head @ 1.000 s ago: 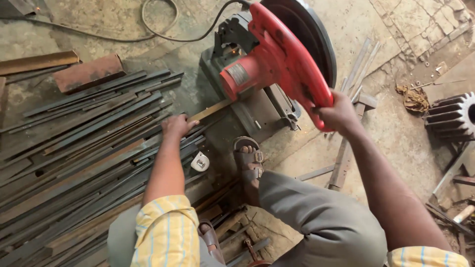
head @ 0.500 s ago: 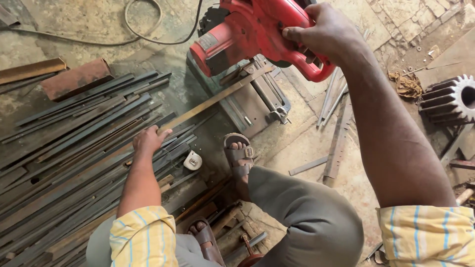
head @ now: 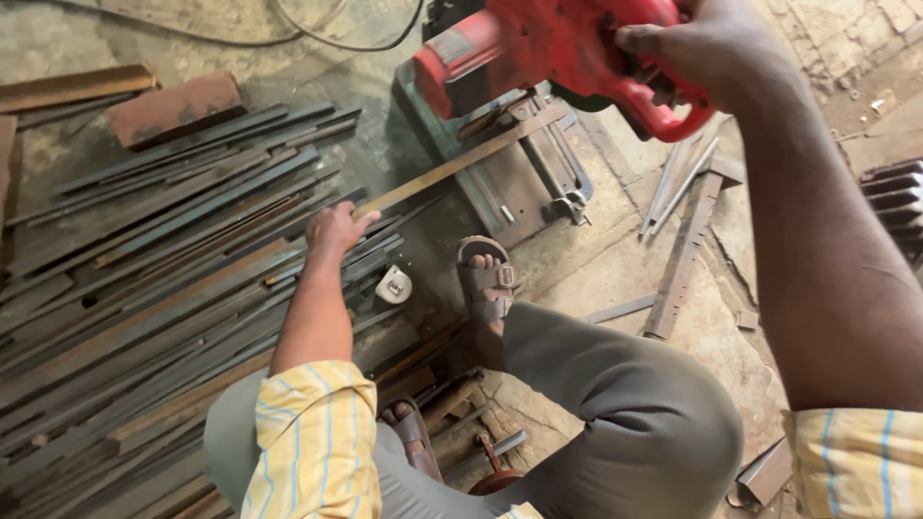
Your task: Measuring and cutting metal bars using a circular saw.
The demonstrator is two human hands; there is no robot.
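From the head view, my right hand at one o'clock closes around the handle of the red chop saw, arm stretched up from four o'clock. My left hand at ten o'clock grips the near end of a flat steel bar, which runs up toward twelve o'clock under the saw, resting on its base. Stacked steel strips cover the floor at nine o'clock.

The red chop saw is gripped at its handle by the right hand. A long flat metal strip, laid across the saw base, is held at its near end by the left hand. Steel bars are piled on the floor at left; a tape measure lies beside a sandalled foot.
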